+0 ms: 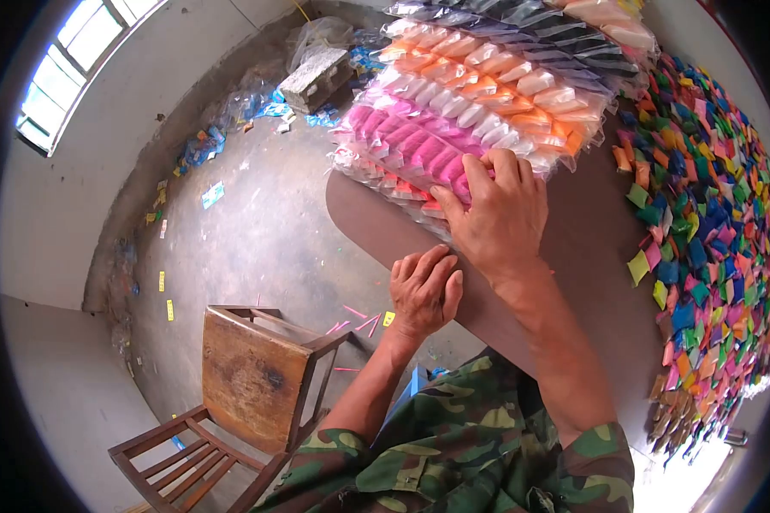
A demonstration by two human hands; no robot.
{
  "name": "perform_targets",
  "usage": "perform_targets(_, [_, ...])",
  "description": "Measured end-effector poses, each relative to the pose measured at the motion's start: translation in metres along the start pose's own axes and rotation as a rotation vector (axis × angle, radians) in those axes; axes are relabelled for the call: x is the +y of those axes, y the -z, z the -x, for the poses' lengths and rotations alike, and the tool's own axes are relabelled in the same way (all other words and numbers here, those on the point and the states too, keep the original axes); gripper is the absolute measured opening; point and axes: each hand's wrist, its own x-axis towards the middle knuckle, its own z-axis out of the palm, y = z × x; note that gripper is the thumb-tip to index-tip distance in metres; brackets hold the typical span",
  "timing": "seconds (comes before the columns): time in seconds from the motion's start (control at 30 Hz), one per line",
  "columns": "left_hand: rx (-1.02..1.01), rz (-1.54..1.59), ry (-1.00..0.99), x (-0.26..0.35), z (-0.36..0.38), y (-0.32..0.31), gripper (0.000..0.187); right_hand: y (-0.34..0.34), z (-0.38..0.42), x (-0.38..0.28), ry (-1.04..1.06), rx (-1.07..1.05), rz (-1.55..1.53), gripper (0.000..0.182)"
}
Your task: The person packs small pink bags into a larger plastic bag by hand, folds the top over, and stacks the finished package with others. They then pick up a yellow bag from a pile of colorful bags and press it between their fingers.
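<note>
My right hand reaches over the near end of a stack of clear plastic strips. Its thumb and forefinger grip a row of bright pink packets. Red packets in clear film show just below the pink row. At the rounded table's edge is my left hand, its fingers curled in; whether anything is inside them is hidden. Beyond the pink row lie white packets, orange packets and dark packets, layered in overlapping rows.
A large heap of small multicoloured packets covers the right side of the brown table. A wooden chair stands on the floor at lower left. A concrete block, plastic scraps and pink sticks lie on the floor.
</note>
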Motion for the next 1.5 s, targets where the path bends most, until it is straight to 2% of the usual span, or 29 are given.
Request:
perform_targets(0.27, [0.005, -0.004, -0.003, 0.0, 0.001, -0.002, 0.017, -0.009, -0.001, 0.001, -0.033, -0.006, -0.01, 0.041])
perform_targets(0.47, [-0.026, -0.045, -0.014, -0.002, 0.004, -0.003, 0.02, 0.009, 0.003, 0.003, 0.024, -0.136, -0.048, 0.055])
perform_targets(0.6, [-0.057, -0.065, -0.009, -0.002, 0.004, -0.001, 0.019, 0.02, 0.019, 0.014, 0.118, -0.122, -0.067, 0.065])
perform_targets(0.8, [-0.053, -0.083, -0.018, -0.003, 0.005, -0.003, 0.019, 0.01, 0.027, 0.02, 0.108, 0.029, -0.079, 0.049])
perform_targets(0.93, [-0.09, -0.084, -0.001, -0.005, 0.007, -0.004, 0.021, -0.001, 0.025, 0.015, 0.018, 0.036, -0.091, 0.037])
perform_targets(1.07, [-0.099, -0.086, 0.002, -0.004, 0.008, -0.004, 0.023, -0.01, 0.025, 0.016, 0.061, 0.118, -0.069, 0.042])
perform_targets(1.2, [-0.116, -0.08, -0.026, -0.004, 0.006, -0.004, 0.029, -0.012, 0.026, 0.016, 0.028, 0.047, -0.096, 0.045])
perform_targets(1.3, [-0.109, -0.087, -0.029, -0.003, 0.006, -0.005, 0.029, -0.02, 0.025, 0.014, 0.033, 0.098, -0.05, 0.047])
perform_targets(1.33, [-0.145, -0.088, 0.022, -0.004, 0.009, -0.003, 0.03, -0.017, 0.027, 0.014, 0.024, 0.067, -0.085, 0.051])
perform_targets(1.43, [-0.04, -0.121, -0.205, -0.02, 0.014, -0.009, 0.03, 0.016, 0.043, 0.014, 0.034, 0.147, -0.239, 0.055])
perform_targets(1.5, [-0.08, -0.189, -0.189, -0.019, 0.016, -0.008, 0.032, 0.041, 0.068, 0.016, 0.043, 0.16, -0.311, 0.05])
